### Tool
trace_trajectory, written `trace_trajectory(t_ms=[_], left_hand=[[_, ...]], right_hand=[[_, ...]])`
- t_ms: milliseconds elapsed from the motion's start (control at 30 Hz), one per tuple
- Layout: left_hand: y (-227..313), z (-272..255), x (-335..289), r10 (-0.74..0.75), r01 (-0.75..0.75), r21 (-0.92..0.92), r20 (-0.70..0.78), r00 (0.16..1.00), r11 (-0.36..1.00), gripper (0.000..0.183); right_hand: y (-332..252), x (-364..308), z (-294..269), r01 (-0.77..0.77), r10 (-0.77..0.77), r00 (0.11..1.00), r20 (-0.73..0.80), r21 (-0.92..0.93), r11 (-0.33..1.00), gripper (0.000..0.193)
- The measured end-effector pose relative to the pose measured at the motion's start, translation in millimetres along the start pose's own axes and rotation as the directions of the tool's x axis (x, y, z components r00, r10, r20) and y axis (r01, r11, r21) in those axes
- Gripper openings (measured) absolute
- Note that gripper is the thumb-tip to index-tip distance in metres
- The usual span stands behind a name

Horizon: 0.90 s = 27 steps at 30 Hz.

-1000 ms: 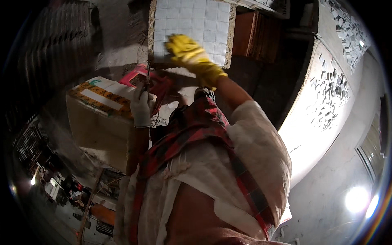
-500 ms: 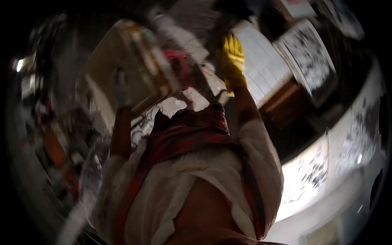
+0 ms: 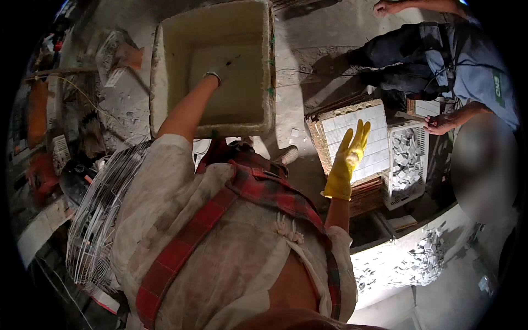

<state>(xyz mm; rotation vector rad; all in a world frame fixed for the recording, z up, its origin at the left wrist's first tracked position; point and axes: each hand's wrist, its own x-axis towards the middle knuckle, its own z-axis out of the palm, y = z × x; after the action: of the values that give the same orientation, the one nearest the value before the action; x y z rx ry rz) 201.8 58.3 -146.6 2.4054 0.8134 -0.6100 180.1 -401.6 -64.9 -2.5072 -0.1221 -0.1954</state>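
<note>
Reaching into a deep cream box (image 3: 179,60) at the upper left of the head view, the white-gloved left hand (image 3: 219,72) has a thin dark item (image 3: 234,60) at its fingertips; whether they grip it I cannot tell. Right of centre, the yellow-gloved right hand (image 3: 351,159), fingers spread and holding nothing, is over a white gridded panel (image 3: 377,124), contact unclear. A crate (image 3: 408,199) of grey-white pieces sits beside the panel; a co-worker (image 3: 467,60) is at upper right.
</note>
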Motion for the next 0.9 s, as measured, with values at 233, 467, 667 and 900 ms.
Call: trace_trajectory(t_ms=[233,467,667,900], left_hand=[[-72,47,17,-0.036,0.031,-0.104,-0.05,0.998,0.994,0.046],[-60,8,-38,-0.019,-0.054,0.418,0.169,0.985,0.907,0.035],[-115,13,-40,-0.11,0.041,0.464,0.123,0.986,0.885,0.026],[-70,-17,-70,0.178,-0.124,0.271,-0.184,0.967,0.955,0.027]], right_hand=[[-61,2,8,0.312,-0.309,0.95,-0.045,0.115,0.943,0.04],[-151,47,16,0.525,-0.531,0.846,-0.039,0.226,0.821,0.051],[-254,45,101,0.559,-0.59,0.694,0.412,0.208,0.803,0.065],[-177,27,281,0.883,-0.42,0.339,0.842,-0.131,0.45,0.034]])
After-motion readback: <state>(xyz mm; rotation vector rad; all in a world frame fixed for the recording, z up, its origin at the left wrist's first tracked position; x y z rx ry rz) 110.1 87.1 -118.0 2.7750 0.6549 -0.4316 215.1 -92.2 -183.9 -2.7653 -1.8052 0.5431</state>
